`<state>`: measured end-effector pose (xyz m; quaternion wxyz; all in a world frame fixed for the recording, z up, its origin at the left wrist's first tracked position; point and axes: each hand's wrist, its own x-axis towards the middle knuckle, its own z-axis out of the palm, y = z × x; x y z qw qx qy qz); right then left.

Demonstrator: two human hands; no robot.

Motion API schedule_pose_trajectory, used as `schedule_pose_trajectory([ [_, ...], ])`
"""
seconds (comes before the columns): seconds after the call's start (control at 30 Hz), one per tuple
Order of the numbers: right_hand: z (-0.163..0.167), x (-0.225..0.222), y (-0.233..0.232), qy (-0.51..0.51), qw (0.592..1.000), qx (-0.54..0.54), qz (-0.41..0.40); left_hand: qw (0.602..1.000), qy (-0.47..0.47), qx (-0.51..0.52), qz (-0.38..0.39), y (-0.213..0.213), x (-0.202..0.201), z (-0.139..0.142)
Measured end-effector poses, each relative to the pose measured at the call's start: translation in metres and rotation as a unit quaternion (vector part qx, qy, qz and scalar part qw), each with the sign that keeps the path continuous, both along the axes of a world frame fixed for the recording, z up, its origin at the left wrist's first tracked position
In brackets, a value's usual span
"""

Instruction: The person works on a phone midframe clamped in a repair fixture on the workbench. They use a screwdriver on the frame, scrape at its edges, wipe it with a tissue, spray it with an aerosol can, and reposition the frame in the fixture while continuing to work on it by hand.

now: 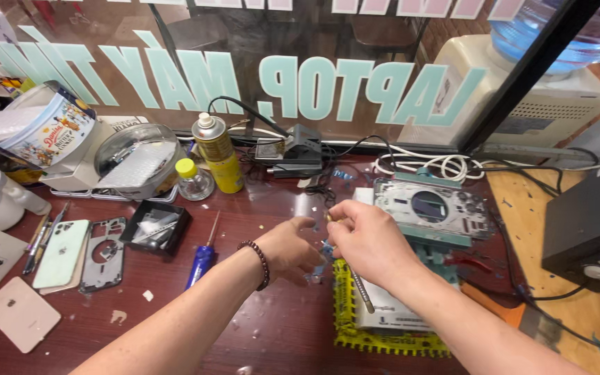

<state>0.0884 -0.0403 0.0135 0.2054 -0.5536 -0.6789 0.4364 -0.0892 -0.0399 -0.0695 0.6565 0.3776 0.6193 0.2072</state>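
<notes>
Tweezers-like metal tool (360,290) sits in my right hand (369,243), its thin shaft slanting down over the yellow mat (383,342) near the bench's (196,326) front edge; that grip is closed around the tool's upper end. My left hand (287,248), wearing one dark bead bracelet (260,262), has its fingers pinched together just beside the right hand, but I cannot tell what, if anything, they hold. Just behind my hands, one stripped phone frame (432,207) is clamped in a green holder. To the left I count two phone backs lying flat, one pale green (62,253) and one pink (19,313), plus one bare grey frame (103,253) beside the green one. One blue-handled screwdriver (203,258) lies near my left wrist. Farther back stand one yellow spray can (218,154) and one small bottle with a yellow cap (192,179), close together.
</notes>
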Motion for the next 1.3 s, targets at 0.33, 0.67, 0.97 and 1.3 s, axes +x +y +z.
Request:
schedule_pose_trajectory([
  [0.33,-0.161,-0.052,0.004,-0.182,0.978,-0.077,-0.065,0.996,0.071,-0.016,0.045,-0.036,-0.036,-0.049],
  [0.67,-0.159,-0.082,0.032,-0.169,0.984,0.046,0.025,0.992,0.091,0.074,0.047,-0.056,-0.071,-0.031],
  [0.97,-0.062,-0.219,0.025,0.041,0.976,-0.169,0.132,0.972,0.115,0.147,0.141,-0.050,-0.176,0.004],
  [1.3,-0.042,-0.431,-0.006,0.056,0.946,-0.206,0.243,0.942,0.058,0.142,0.300,-0.085,-0.395,-0.002],
])
